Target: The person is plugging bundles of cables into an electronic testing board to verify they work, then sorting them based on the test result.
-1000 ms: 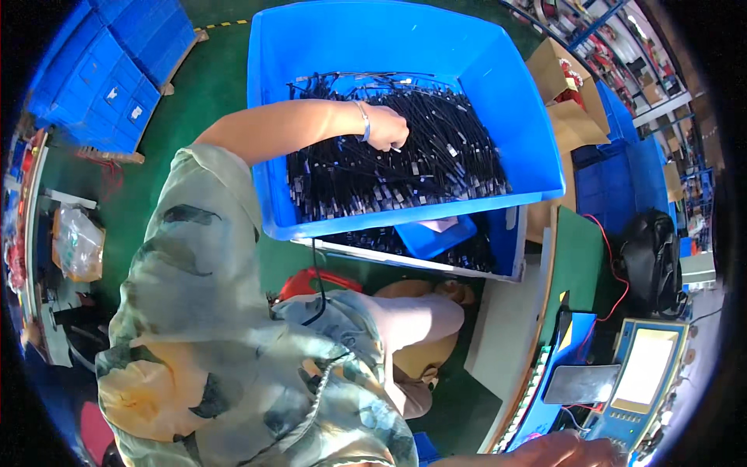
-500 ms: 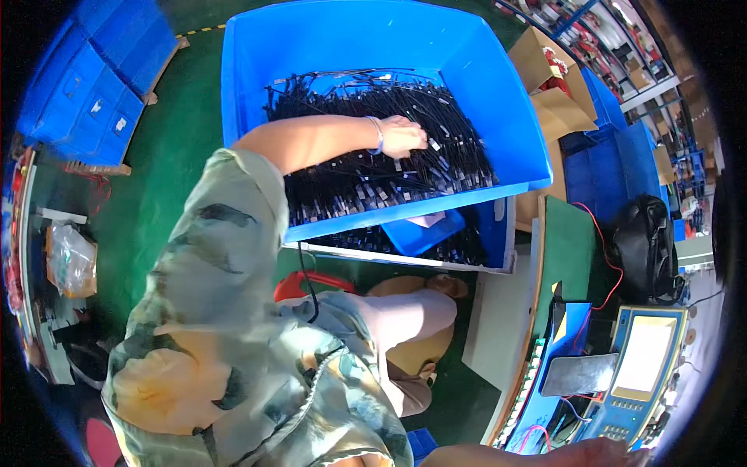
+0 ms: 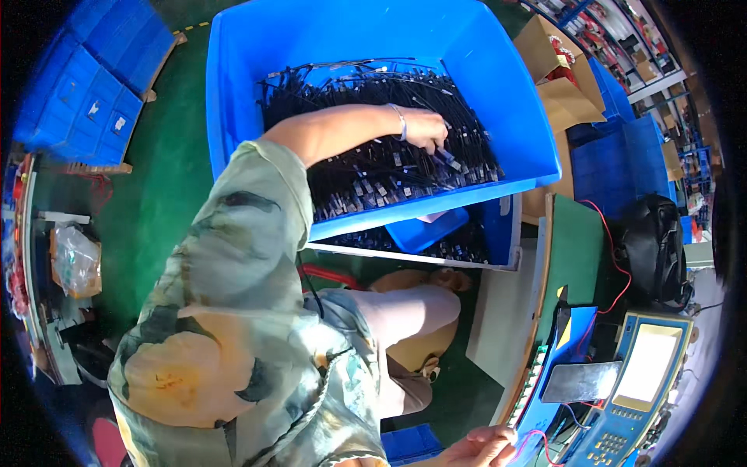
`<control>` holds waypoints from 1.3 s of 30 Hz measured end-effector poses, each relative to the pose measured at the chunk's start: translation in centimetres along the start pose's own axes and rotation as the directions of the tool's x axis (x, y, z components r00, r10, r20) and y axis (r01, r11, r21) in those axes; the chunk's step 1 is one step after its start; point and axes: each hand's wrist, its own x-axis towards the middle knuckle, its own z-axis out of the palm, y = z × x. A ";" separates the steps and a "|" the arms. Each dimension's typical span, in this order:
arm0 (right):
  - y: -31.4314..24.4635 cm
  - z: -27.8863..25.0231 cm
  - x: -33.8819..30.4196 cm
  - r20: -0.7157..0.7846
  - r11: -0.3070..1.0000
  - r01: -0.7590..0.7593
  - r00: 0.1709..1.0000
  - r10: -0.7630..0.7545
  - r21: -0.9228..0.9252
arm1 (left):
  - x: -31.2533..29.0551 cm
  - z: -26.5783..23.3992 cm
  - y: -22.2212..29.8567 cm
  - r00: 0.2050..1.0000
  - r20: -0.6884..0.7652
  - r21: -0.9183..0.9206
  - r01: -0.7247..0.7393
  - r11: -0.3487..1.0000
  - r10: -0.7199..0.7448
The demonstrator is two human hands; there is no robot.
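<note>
My left hand (image 3: 426, 129) reaches into a big blue bin (image 3: 350, 222), its fingers closed on black cables with pale connector ends just below the fingertips. How many cables are gripped cannot be made out. A dense heap of black cables (image 3: 366, 167) fills the bin, many with light plugs or tags at their ends. At the lower right, beside the bench edge, my right hand (image 3: 486, 447) is closed with thumb and fingers together. Whatever it may hold is too small to name.
Under the bin sits another container with cables and a blue tray (image 3: 424, 232). The bench at right bears a smartphone (image 3: 581, 382), a blue tester with a lit screen (image 3: 650, 362), red wires and a black bag (image 3: 654, 245). Stacked blue crates (image 3: 85, 101) stand left, an open carton (image 3: 560, 86) right.
My left hand has shifted right and slightly nearer over the heap, and its fingers now close on cables. My right hand has moved left, away from the tester to the bench edge.
</note>
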 end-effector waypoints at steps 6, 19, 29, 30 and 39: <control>1.2 -0.6 -1.4 -0.117 0.988 -0.136 0.985 0.127 -0.078 | 1.4 -2.4 -0.1 0.999 -0.040 -0.164 -0.021 0.986 0.015; 2.1 -0.7 -3.0 -0.219 0.942 -0.275 0.948 0.232 -0.192 | 6.6 0.4 3.6 0.863 0.412 0.564 0.010 0.826 -0.292; 2.8 -1.8 -3.5 -0.306 0.920 -0.344 0.910 0.278 -0.187 | 6.5 0.6 2.5 0.856 0.468 0.469 -0.029 0.883 -0.221; 2.9 -1.9 -3.6 -0.317 0.917 -0.355 0.904 0.287 -0.182 | 6.1 0.6 1.8 0.873 0.458 0.385 -0.023 0.923 -0.169; 3.6 -2.2 -3.7 -0.317 0.902 -0.392 0.892 0.323 -0.184 | 5.2 -0.6 2.6 0.874 0.419 0.309 0.119 0.944 -0.247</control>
